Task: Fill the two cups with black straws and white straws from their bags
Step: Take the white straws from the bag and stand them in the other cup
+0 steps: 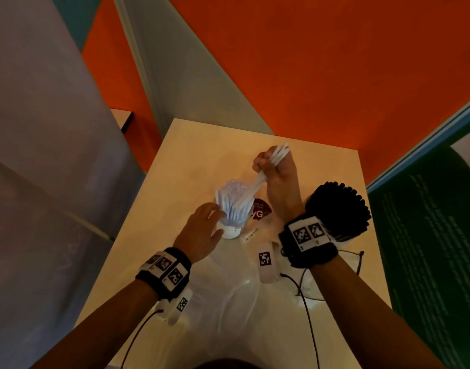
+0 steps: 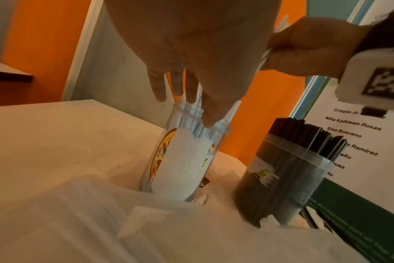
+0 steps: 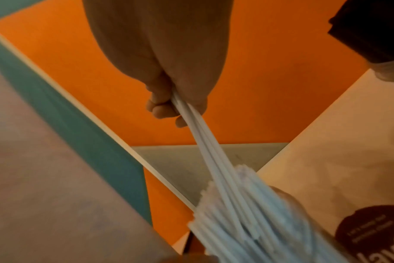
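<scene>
A clear cup (image 1: 231, 230) packed with white straws (image 1: 232, 198) stands mid-table. My right hand (image 1: 265, 162) is above it and grips a small bundle of white straws (image 3: 212, 160) in a fist; their lower ends lean into the cup. My left hand (image 1: 215, 219) touches the cup's near left side with straight fingers (image 2: 160, 89) among the straw tops and the thumb at the rim. A second clear cup (image 2: 281, 178), full of black straws (image 1: 337, 203), stands to the right, partly behind my right wrist.
Crumpled clear plastic bags (image 1: 228, 288) lie across the near half of the table (image 1: 191, 161); one carries a dark round label (image 1: 261, 209). Wrist-camera cables trail over them. A green poster (image 1: 428, 249) borders the table's right side, and the floor beyond is orange.
</scene>
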Tool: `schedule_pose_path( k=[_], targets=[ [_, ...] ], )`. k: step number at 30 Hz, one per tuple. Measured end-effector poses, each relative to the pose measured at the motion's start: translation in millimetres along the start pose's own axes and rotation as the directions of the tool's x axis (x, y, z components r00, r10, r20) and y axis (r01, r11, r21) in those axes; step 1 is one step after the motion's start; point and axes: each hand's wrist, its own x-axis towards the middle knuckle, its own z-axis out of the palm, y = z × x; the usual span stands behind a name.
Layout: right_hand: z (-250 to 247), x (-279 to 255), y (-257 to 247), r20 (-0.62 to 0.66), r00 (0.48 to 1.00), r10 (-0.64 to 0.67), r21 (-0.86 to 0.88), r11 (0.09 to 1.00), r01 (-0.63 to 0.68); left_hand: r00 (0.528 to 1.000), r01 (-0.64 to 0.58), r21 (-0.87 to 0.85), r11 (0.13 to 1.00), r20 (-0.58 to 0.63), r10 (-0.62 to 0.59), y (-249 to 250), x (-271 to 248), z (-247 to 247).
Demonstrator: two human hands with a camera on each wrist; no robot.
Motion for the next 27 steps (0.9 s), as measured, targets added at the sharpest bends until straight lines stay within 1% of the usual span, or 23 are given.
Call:
schedule_pose_path(
  k=[3,7,8,10,12,14,15,16,17,18,19,20,21,22,23,24,25,26,27],
  targets=[
    [0.2,-6.3,17.2,0.084,0.996,-0.016,-0.246,0.969,0.036,0.999,-0.008,-0.006,1.000,0.034,0.008,-2.3,-0.6,1.8],
    [-4.6,-21.1,43.2,0.112,0.993,-0.023,-0.385,0.921,0.065,0.999,0.010,-0.043,0.999,0.051,-0.008,-3.6,-1.1,1.8],
    [-6.5,-24.0,49.6,0.114,0.993,-0.014,-0.449,0.891,0.064,0.998,0.009,-0.045,0.999,0.055,-0.007,-3.5,-1.8,1.3],
    [-12.7,-28.9,60.9,0.123,0.992,0.017,-0.604,0.795,0.062,0.999,0.001,-0.036,0.999,0.046,0.001,-2.9,-5.6,0.4],
    [-20.9,-33.0,69.1,0.146,0.988,0.052,-0.703,0.708,0.067,0.999,-0.036,-0.019,0.999,-0.001,0.036,0.1,-11.9,0.1],
    [-28.3,-39.4,73.2,0.153,0.983,0.102,-0.727,0.685,0.042,0.995,-0.093,-0.004,0.996,-0.037,0.093,4.4,-20.7,1.7],
    [-30.6,-42.9,72.1,0.149,0.981,0.126,-0.734,0.679,0.024,0.992,-0.123,0.000,0.992,-0.033,0.123,6.2,-25.7,3.9],
    [-33.3,-45.9,69.1,0.142,0.979,0.144,-0.739,0.674,0.008,0.990,-0.142,0.000,0.990,-0.006,0.142,7.6,-30.6,7.2],
    [-36.0,-51.0,64.2,0.129,0.983,0.131,-0.741,0.672,0.008,0.988,-0.142,0.004,0.990,0.054,0.142,8.9,-35.4,11.0],
    [-38.4,-58.1,59.1,0.124,0.990,0.068,-0.735,0.677,0.045,0.982,-0.125,0.019,0.992,0.145,0.121,10.5,-39.5,15.2],
    [-40.3,-67.6,53.6,0.125,0.992,-0.019,-0.728,0.677,0.105,0.964,-0.102,0.047,0.994,0.251,0.087,12.1,-43.0,19.8],
    [-42.8,-77.6,49.1,0.127,0.989,-0.071,-0.726,0.673,0.142,0.934,-0.084,0.080,0.993,0.355,0.051,13.6,-46.5,24.3],
    [-45.8,-88.5,45.9,0.120,0.991,-0.055,-0.739,0.662,0.126,0.894,-0.078,0.109,0.991,0.447,0.021,15.4,-50.5,28.6],
    [-49.0,-100.2,42.5,0.124,0.991,0.056,-0.762,0.645,0.059,0.854,-0.083,0.130,0.988,0.520,0.004,16.9,-54.6,32.6],
    [-50.6,-112.7,40.0,0.142,0.959,0.245,-0.795,0.606,-0.037,0.824,-0.094,0.138,0.986,0.567,0.000,17.6,-58.9,36.4],
    [-51.5,-125.0,38.9,0.183,0.876,0.446,-0.837,0.538,-0.099,0.809,-0.102,0.132,0.986,0.588,0.005,18.0,-62.8,39.4],
    [-51.6,-137.5,41.6,0.235,0.749,0.619,-0.877,0.467,-0.110,0.809,-0.102,0.117,0.988,0.587,0.014,18.1,-66.0,41.3],
    [-50.1,-149.5,47.1,0.283,0.618,0.734,-0.911,0.407,-0.066,0.818,-0.093,0.095,0.991,0.575,0.022,17.8,-69.1,41.9],
    [-46.3,-160.8,54.3,0.313,0.506,0.804,-0.929,0.371,-0.014,0.828,-0.079,0.066,0.995,0.561,0.028,17.2,-71.5,41.5]
  ],
)
